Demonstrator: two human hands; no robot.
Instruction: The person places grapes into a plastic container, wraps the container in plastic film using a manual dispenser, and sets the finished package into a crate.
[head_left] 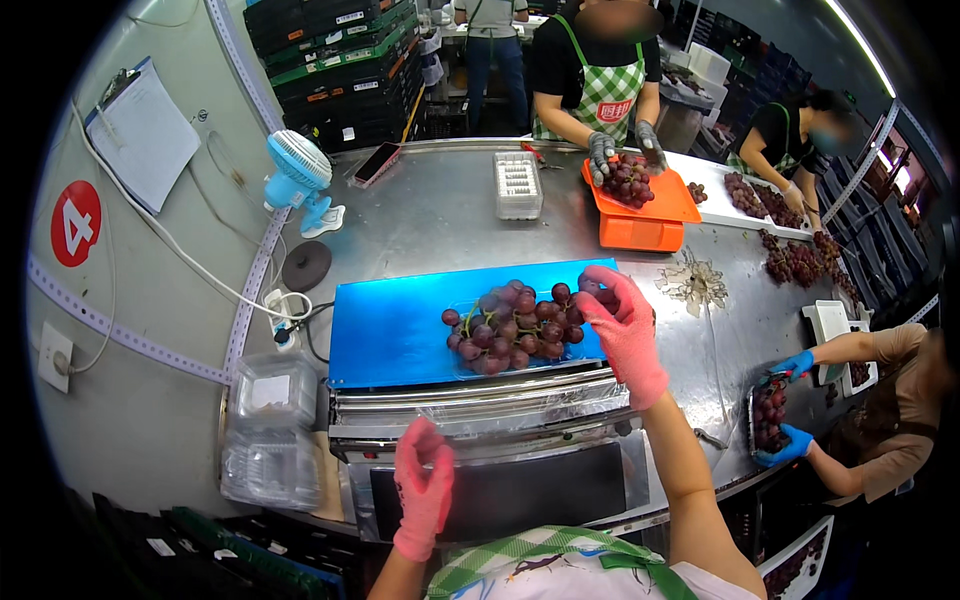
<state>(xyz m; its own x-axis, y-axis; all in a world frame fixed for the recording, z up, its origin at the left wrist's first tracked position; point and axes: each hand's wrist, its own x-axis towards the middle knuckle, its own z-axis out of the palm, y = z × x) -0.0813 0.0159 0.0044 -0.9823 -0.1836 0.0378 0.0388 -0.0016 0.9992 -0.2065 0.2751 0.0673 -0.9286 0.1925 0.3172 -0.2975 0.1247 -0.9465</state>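
Dark red grapes (510, 325) lie heaped in a clear plastic tray on a blue board (385, 330) in front of me. My right hand (632, 340), in a pink glove, curls its thumb and fingers round grapes at the heap's right end. Closer to me, my left hand (424, 490), also gloved in pink, is half curled, with a gap between thumb and fingers. Its fingertips are beside clear film (470, 415) along the metal rollers (480, 400) of a wrapping machine; whether they touch the film is unclear.
Stacked clear trays (270, 440) stand at left, near a blue fan (300, 180). Across the table, a co-worker's grey-gloved hands (602, 155) handle grapes on an orange scale (640, 225). At right, another person's blue gloves (785, 445) hold a grape tray (768, 415). A phone (377, 163) lies at the back.
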